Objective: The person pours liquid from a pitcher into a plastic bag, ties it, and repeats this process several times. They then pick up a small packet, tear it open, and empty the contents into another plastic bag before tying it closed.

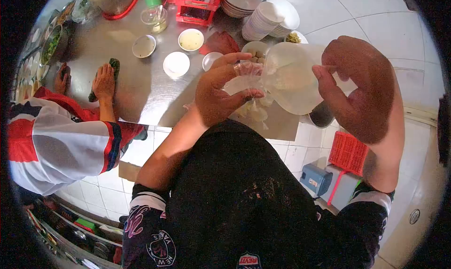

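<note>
A clear plastic bag (249, 83) is pinched between the thumb and fingers of my left hand (218, 88), above the metal table. On the right, my right hand (359, 83) grips the edge of a translucent, pale round container (293, 78), which is tilted with its round face toward the camera. The bag's gathered part meets the container's left side. Behind them stands a bowl with round brown items (256, 50). Below the bag, more clear plastic with pale contents (253, 111) shows near the table's front edge.
Small white bowls (176, 65) stand on the metal table (136, 90), left of my hands. Stacked cups (263, 22) and a red basket (197, 8) are at the back. At the left, a co-worker's hand (104, 81) rests on a dark green cloth (114, 69).
</note>
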Available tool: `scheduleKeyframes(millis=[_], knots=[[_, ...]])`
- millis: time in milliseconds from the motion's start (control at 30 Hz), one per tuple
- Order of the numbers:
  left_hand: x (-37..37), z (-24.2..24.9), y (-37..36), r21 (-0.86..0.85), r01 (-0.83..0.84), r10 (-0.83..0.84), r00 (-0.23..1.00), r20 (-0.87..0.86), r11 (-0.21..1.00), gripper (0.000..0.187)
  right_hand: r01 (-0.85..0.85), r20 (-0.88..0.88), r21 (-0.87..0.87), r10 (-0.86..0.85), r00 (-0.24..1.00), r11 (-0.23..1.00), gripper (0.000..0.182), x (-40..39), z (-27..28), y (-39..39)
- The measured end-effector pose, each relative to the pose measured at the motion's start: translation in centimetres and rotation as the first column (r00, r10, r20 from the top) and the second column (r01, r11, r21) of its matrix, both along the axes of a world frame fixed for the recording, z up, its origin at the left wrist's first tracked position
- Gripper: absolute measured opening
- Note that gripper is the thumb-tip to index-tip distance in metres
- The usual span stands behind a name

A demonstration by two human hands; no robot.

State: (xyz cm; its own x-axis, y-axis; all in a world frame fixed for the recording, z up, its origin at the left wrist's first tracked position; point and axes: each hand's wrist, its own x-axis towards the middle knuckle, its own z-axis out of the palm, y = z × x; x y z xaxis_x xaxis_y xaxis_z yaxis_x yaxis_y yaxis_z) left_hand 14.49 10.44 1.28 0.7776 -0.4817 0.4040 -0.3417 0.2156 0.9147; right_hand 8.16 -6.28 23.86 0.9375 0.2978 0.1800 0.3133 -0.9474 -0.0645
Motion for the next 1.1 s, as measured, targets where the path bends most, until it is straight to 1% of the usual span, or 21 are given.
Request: scheduleKeyframes(millis=[100,167,200,300,400,467,500,567,600,700,800,900,967,1000,1067,1100], knots=[[0.1,-0.1,-0.3,-0.016,0.012,-0.011,0.999,0.036,1.0,0.046,0.024,-0.05,-0.078,-0.028,0.998,0.997,0.016,0.0,0.3,0.1],[0.2,0.1,-0.2,0.025,0.03,-0.032,0.996,0.086,0.999,0.052,-0.007,0.004,-0.046,0.007,1.0,0.999,0.018,-0.1,0.0,-0.1],[0.2,-0.1,-0.4,0.026,0.032,-0.034,0.996,0.086,0.999,0.052,-0.018,0.022,-0.035,0.019,1.0,0.999,0.018,-0.1,-0.2,-0.2],[0.4,-0.3,-0.6,0.03,0.008,-0.012,0.991,0.13,1.0,0.052,0.043,0.028,0.018,-0.043,0.999,0.999,0.019,0.0,0.0,0.1],[0.3,0.1,-0.5,0.058,-0.008,-0.001,0.988,0.155,0.998,0.051,0.0,-0.005,-0.032,0.0,1.0,0.999,0.018,0.1,0.3,-0.2],[0.0,0.5,-0.6,0.059,0.083,-0.079,0.995,-0.068,0.995,0.052,-0.01,-0.009,-0.031,0.009,1.0,0.999,0.018,0.0,0.3,-0.4],[0.1,0.6,-0.7,0.062,0.084,-0.08,0.995,-0.067,0.995,0.052,-0.012,-0.01,-0.03,0.012,1.0,0.999,0.017,0.0,0.2,-0.4],[0.3,0.7,-0.9,0.068,0.029,-0.032,0.998,0.046,0.997,0.048,-0.001,-0.015,-0.035,0.0,1.0,0.999,0.017,-0.2,0.1,-0.6],[0.2,0.6,-1.1,0.072,0.031,-0.035,0.998,0.052,0.997,0.048,0.005,-0.015,-0.035,-0.005,1.0,0.999,0.016,-0.4,0.0,-0.8],[0.2,0.1,-1.6,0.084,0.046,-0.053,0.994,0.091,0.995,0.053,0.032,0.033,0.047,-0.034,0.999,0.998,0.016,-0.9,-0.4,-1.2],[0.1,0.2,-2.3,0.107,0.056,-0.069,0.991,0.118,0.993,0.052,0.087,-0.006,0.023,-0.087,0.996,0.996,0.016,-1.4,-0.1,-1.9],[0.0,0.7,-3.1,0.151,0.091,-0.11,0.987,0.119,0.984,0.05,0.129,-0.02,0.079,-0.128,0.992,0.988,0.014,-2.2,-0.3,-3.8],[0.0,0.9,-3.9,0.051,0.141,-0.143,0.989,0.046,0.989,0.044,0.289,-0.154,0.147,-0.267,0.951,0.946,0.014,-3.2,-0.1,-5.0],[0.0,1.3,-4.2,0.06,0.154,-0.158,0.986,0.062,0.986,0.044,0.3,-0.14,0.158,-0.279,0.95,0.941,0.014,-3.7,-0.2,-5.6],[-1.0,2.3,-4.4,0.084,0.202,-0.2,0.979,-0.027,0.976,0.039,0.577,-0.323,0.286,-0.489,0.81,0.765,0.015,-6.0,-0.8,-6.5],[-1.4,2.6,-4.6,0.093,0.212,-0.212,0.977,-0.004,0.973,0.039,0.579,-0.306,0.303,-0.498,0.811,0.757,0.015,-7.1,-1.5,-7.1]])
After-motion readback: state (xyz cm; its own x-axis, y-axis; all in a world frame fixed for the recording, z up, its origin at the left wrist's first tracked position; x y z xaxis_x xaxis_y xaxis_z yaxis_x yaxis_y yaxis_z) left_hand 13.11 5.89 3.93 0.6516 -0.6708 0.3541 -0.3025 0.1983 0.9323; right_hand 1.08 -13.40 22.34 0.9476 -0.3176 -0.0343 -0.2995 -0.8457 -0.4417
